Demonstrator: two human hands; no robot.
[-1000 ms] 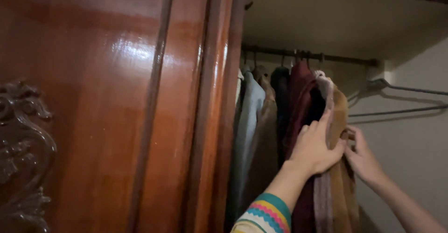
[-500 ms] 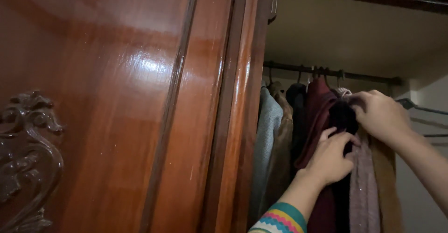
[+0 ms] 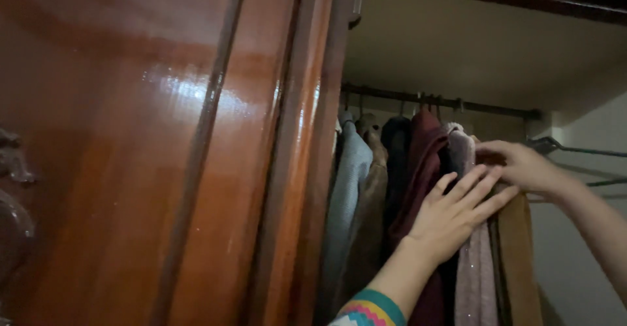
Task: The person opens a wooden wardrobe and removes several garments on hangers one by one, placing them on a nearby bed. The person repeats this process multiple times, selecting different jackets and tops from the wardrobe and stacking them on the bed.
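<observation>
My left hand (image 3: pixel 450 218) flat, fingers spread, pressing pinkish garment (image 3: pixel 471 261) aside; right hand (image 3: pixel 522 167) grips tan garment (image 3: pixel 519 261) near rail (image 3: pixel 431 97), parting them.

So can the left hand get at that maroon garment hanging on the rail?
Probably yes. The left hand lies flat on the pale sparkly garment, and the maroon garment hangs right beside it with nothing in between. The right hand is busy further right, at the tan garment.
</observation>
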